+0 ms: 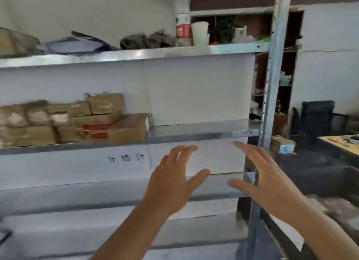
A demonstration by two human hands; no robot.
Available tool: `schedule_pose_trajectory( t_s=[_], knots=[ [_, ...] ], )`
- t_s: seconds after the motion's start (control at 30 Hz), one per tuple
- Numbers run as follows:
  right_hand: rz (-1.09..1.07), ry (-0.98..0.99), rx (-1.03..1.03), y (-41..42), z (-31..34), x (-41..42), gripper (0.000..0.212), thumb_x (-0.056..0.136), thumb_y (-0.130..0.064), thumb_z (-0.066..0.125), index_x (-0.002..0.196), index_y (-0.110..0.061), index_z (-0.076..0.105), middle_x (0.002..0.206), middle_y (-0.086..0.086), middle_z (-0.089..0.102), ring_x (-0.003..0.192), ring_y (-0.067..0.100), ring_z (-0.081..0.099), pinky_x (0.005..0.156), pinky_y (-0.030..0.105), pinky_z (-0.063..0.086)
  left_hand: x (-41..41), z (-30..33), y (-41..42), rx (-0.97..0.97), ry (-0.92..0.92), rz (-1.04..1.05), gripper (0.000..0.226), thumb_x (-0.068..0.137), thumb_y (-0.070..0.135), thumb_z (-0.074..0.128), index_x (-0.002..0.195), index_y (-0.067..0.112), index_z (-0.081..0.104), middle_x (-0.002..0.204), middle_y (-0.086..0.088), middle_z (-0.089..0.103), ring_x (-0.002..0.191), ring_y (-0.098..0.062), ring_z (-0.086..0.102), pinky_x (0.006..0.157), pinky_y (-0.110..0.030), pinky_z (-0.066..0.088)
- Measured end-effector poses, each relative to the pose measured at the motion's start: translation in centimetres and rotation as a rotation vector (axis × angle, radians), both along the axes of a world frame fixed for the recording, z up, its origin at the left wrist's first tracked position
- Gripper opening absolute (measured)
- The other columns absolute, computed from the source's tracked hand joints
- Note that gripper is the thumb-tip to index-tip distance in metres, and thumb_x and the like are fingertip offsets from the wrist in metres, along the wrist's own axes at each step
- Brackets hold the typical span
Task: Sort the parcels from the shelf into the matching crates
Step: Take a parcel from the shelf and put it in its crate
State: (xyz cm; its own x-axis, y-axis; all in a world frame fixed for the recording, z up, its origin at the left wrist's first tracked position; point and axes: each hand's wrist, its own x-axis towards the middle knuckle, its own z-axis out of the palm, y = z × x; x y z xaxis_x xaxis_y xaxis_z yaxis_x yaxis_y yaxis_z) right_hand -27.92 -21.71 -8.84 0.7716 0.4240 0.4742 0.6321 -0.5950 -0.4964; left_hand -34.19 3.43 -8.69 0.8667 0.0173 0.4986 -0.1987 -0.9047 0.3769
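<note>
Several brown cardboard parcels (77, 121) are stacked on the left half of the metal shelf's middle level (204, 132); the nearest one (129, 128) lies at the stack's right end. My left hand (172, 180) is raised in front of the shelf, below and to the right of the stack, fingers spread and holding nothing. My right hand (266, 178) is up beside it, also spread and empty, close to the shelf's right upright (272, 85). No crates are in view.
The top level carries a plastic bottle (182, 20), a white cup (200, 33), rags and flat items. A small parcel (282, 144) lies on the floor right of the shelf. A black chair (316, 118) and a wooden table corner (340, 143) stand at right.
</note>
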Motion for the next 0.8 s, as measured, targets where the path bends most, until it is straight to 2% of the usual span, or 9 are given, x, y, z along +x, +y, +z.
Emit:
schedule_pose_trajectory(
  t_s=[0.13,0.27,0.4,0.53,0.8],
  knots=[
    [0.141,-0.066,-0.034,9.5,2.0,-2.2,0.086,0.082,-0.073,0.066,0.142,-0.078,0.004,0.138,-0.057,0.008,0.134,-0.010,0.024,0.112,0.024,0.030,-5.2,2.6,8.4,-0.017,-0.019,0.172,0.075,0.086,0.087,0.031,0.152,0.053,0.027,0.161,0.023,0.033,0.141,-0.010,0.043,0.112,-0.043,0.046],
    [0.202,-0.118,-0.031,18.1,3.6,-4.1,0.085,0.086,-0.069,0.068,0.148,-0.068,0.011,0.153,-0.037,0.022,0.141,-0.002,0.032,0.111,0.028,0.037,-8.7,4.4,15.6,-0.022,-0.048,0.255,0.081,0.080,0.090,0.024,0.152,0.053,0.027,0.162,0.021,0.035,0.140,-0.013,0.046,0.111,-0.047,0.049],
    [0.226,-0.129,-0.011,25.4,4.3,-5.4,0.082,0.087,-0.066,0.069,0.140,-0.077,0.008,0.139,-0.044,0.023,0.131,-0.007,0.034,0.104,0.023,0.034,-10.5,4.7,22.9,-0.033,-0.063,0.262,0.072,0.087,0.086,0.030,0.151,0.055,0.027,0.161,0.023,0.035,0.138,-0.012,0.049,0.108,-0.046,0.051],
    [0.184,-0.099,0.025,30.7,4.2,-5.2,0.082,0.088,-0.063,0.070,0.151,-0.064,0.018,0.150,-0.037,0.029,0.137,-0.002,0.037,0.109,0.028,0.038,-9.5,4.5,28.9,-0.012,-0.031,0.285,0.079,0.085,0.087,0.024,0.155,0.051,0.025,0.163,0.019,0.035,0.141,-0.014,0.047,0.109,-0.044,0.050],
    [0.109,-0.016,0.030,35.5,3.4,0.4,0.080,0.089,-0.059,0.071,0.152,-0.063,0.022,0.150,-0.036,0.032,0.139,0.000,0.038,0.106,0.030,0.039,-1.8,4.2,35.0,-0.012,0.046,0.266,0.077,0.092,0.081,0.025,0.158,0.043,0.029,0.166,0.013,0.036,0.149,-0.018,0.039,0.110,-0.045,0.045]
  ],
)
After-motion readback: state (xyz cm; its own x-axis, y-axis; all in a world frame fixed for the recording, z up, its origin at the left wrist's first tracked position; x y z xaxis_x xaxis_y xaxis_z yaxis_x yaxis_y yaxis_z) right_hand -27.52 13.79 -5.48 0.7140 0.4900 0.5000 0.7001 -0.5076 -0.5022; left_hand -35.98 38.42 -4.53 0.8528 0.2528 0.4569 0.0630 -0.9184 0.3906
